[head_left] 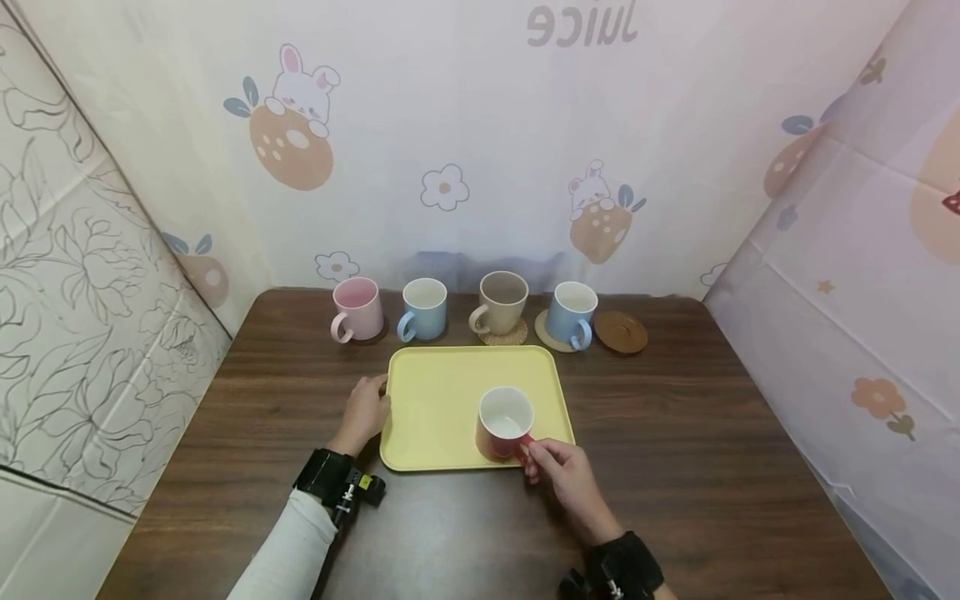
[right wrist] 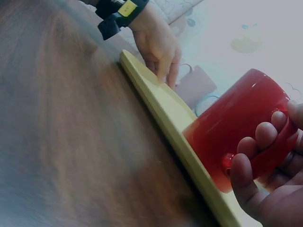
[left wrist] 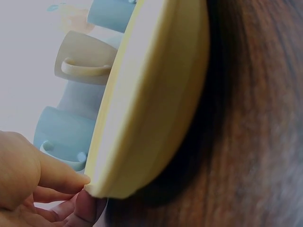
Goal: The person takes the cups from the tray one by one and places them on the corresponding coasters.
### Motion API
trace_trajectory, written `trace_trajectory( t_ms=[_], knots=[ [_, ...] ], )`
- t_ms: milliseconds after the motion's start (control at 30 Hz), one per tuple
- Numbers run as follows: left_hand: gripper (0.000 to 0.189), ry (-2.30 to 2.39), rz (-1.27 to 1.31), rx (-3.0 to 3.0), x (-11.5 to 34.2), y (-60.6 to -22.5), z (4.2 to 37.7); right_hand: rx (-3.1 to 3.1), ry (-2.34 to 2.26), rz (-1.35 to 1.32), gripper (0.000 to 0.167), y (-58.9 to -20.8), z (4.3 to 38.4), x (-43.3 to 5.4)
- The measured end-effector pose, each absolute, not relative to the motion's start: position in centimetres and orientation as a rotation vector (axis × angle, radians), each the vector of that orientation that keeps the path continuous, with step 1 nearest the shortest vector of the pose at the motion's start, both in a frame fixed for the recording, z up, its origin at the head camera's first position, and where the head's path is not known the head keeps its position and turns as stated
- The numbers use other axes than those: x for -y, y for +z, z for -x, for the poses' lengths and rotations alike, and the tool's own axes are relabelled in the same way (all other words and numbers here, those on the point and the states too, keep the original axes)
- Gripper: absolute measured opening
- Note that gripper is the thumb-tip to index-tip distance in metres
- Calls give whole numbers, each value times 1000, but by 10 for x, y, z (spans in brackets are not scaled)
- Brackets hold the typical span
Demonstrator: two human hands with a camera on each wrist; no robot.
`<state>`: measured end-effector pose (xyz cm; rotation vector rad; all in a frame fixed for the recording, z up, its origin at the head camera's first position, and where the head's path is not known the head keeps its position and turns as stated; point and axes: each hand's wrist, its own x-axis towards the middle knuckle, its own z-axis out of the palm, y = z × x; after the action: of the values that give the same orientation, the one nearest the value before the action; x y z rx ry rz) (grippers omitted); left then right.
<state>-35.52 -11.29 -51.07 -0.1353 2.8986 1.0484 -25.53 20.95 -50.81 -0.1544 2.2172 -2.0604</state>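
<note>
A yellow tray lies on the dark wooden table. My left hand pinches the tray's left rim between thumb and fingers, as the left wrist view shows close up. On the right part of the tray is a red mug with a white inside, upright. The fingers of my right hand are curled round the red mug's handle. Whether the mug's base touches the tray all the way round I cannot tell.
Behind the tray stand a pink mug, a blue mug, a beige mug and a second blue mug in a row, on coasters where visible. A brown coaster lies at the row's right end. A patterned curtain hangs behind.
</note>
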Motion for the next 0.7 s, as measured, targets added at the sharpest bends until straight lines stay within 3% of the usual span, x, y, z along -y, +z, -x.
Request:
trace_trajectory(
  t_ms=[700],
  knots=[
    [44, 1055, 127, -2887, 113, -510, 356, -2409, -2208, 148, 36, -464, 281, -279]
  ],
)
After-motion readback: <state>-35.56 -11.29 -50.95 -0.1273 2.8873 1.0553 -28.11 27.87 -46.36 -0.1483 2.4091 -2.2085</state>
